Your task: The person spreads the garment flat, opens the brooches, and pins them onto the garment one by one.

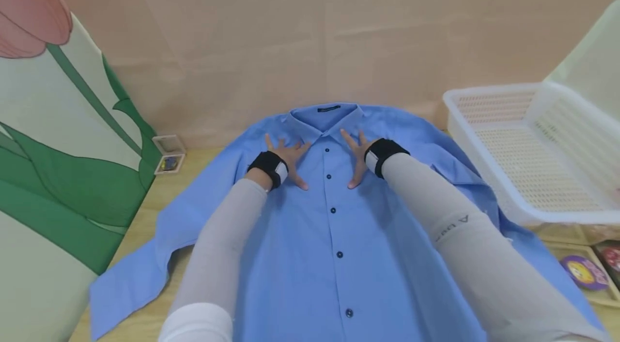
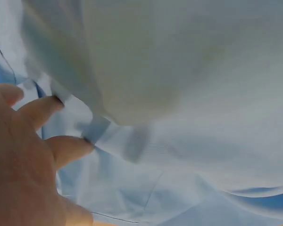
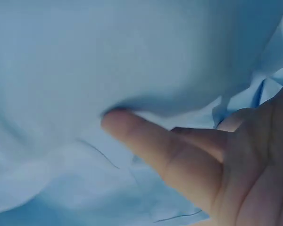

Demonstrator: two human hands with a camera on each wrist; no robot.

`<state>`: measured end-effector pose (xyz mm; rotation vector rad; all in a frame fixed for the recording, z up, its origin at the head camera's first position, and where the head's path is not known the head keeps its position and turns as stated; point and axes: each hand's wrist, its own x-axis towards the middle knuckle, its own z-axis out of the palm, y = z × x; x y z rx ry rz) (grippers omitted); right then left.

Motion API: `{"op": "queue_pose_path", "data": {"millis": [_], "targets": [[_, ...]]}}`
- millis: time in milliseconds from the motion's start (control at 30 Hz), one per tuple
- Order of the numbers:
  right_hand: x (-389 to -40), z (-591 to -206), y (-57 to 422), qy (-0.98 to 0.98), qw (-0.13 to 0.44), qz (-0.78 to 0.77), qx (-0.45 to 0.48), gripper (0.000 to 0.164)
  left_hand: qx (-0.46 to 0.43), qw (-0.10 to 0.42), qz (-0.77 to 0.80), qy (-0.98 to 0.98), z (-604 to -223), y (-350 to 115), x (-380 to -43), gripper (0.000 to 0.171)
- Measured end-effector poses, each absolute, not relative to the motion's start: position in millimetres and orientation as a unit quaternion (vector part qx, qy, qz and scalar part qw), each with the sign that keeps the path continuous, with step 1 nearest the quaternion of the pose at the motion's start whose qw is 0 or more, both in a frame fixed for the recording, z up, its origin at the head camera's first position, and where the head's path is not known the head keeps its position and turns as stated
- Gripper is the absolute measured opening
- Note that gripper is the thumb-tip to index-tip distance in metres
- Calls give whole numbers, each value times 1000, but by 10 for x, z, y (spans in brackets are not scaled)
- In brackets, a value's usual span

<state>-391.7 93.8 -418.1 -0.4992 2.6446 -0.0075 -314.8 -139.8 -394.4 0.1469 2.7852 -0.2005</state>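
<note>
A blue button-up shirt lies spread front side up, its collar at the far end and dark buttons running down the middle. My left hand rests with spread fingers on the chest just left of the button placket. On the other side of the placket, below the right collar point, my right hand touches the cloth, fingers also spread. In the wrist views, the fingertips of the left hand and right hand meet the fabric without gripping it. The shirt's right-side sleeve partly passes behind my right forearm.
A white plastic basket stands at the right, close to the shirt's sleeve. Below it sits a wooden tray with a round purple badge. A small open box lies at the back left, near the flower-print cloth.
</note>
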Motion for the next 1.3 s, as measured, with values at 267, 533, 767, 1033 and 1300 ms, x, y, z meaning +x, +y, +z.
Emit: {"op": "queue_pose_path", "data": {"millis": [267,533,767,1033,1300], "targets": [[-3602,-4060,1190,955,195,-47,-220,122,84,181,-52,978,-3809,-1397,-2875,107],[-2435,-3641,1865,937,93,-7,-337,80,191,216,11,957,-3470,-1576,-1723,87],[-1699,-3775,2426,912,196,-74,-352,96,213,209,47,953,-3753,-1843,-1075,104],[-1644,-4031,2535,907,176,-118,-365,101,210,197,97,953,-3900,-2011,-1101,103],[-1652,-4064,2528,902,202,-145,-352,102,164,186,135,959,-4031,-2063,-966,102]]}}
